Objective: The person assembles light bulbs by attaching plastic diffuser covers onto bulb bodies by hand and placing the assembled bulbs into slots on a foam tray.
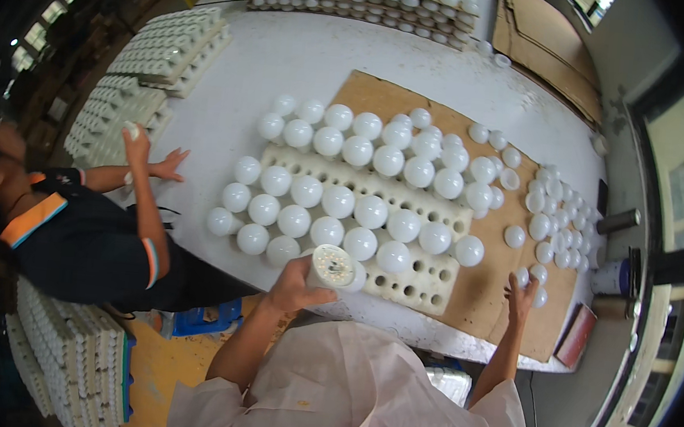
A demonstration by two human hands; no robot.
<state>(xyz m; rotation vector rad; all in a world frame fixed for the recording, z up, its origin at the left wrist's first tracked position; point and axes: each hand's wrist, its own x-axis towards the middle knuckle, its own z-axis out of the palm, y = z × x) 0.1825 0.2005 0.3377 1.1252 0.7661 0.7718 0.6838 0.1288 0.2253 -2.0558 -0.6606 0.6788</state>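
Observation:
My left hand point(292, 284) is wrapped round an LED bulb body point(333, 269); its round top faces up without a dome, showing a circuit board with small LEDs. On the right, my right hand point(520, 299) reaches over the cardboard with fingers apart, beside a few loose white bulb domes point(539, 274); whether it touches them I cannot tell. More loose domes point(558, 210) lie beyond it. In front of me, rows of domed bulbs point(371, 211) stand in white foam trays point(426, 281) with round holes.
Under the trays lies a cardboard sheet point(481, 309) on the white table point(242, 56). Stacked layers of bulbs point(362, 1) stand at the back. A co-worker point(85, 230) works at the left by foam trays point(113, 113). A dark red box point(575, 335) sits at the right edge.

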